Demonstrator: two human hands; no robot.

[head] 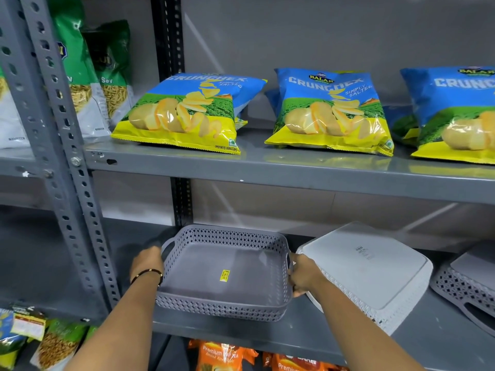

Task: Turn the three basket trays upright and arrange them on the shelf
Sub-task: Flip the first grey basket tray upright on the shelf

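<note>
A dark grey basket tray stands upright at the left end of the middle shelf, with a yellow sticker on its floor. My left hand grips its left handle and my right hand grips its right handle. To its right a white basket tray lies upside down and tilted, its flat bottom facing up. A third grey tray lies upside down at the right edge, partly cut off by the frame.
The shelf above carries blue and yellow chip bags. A perforated grey upright stands left of the trays, with green snack packs beyond it. Orange tea packs sit on the shelf below.
</note>
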